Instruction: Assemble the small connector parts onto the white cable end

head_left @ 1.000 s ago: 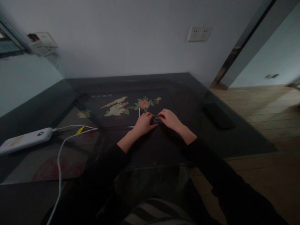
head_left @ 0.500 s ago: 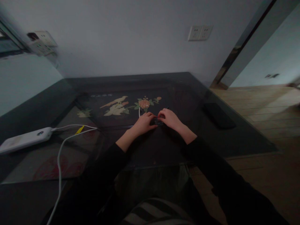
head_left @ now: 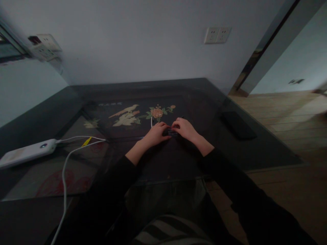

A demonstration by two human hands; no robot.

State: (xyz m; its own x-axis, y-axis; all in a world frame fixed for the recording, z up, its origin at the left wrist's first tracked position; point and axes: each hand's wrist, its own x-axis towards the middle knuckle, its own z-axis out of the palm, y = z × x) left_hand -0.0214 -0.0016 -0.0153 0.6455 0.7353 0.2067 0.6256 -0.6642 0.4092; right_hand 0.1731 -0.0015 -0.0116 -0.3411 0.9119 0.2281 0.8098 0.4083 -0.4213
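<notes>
My left hand (head_left: 157, 133) and my right hand (head_left: 185, 128) come close together over the middle of a dark, glossy table (head_left: 153, 160). Between their fingertips is a small dark, shiny object (head_left: 173, 132), mostly covered by the fingers; its kind cannot be made out. Thumb and fingers of the left hand close on its left side. On the right, the fingers are curled and pinched at its other side. A short white strip (head_left: 151, 121) shows just behind the left hand. Beyond the hands lies a bird-and-flower picture (head_left: 157, 112) in the tabletop.
At the left lies a white power bank (head_left: 29, 153) with a white cable (head_left: 64, 180) bearing a yellow tag (head_left: 87, 141). A black phone-like slab (head_left: 238, 125) lies at the right. Wall sockets (head_left: 217, 35) are above the table, and wooden floor (head_left: 276, 112) shows beyond its right edge.
Both hands keep almost the same place and grip around the small dark object. The whole view has shifted very slightly.
</notes>
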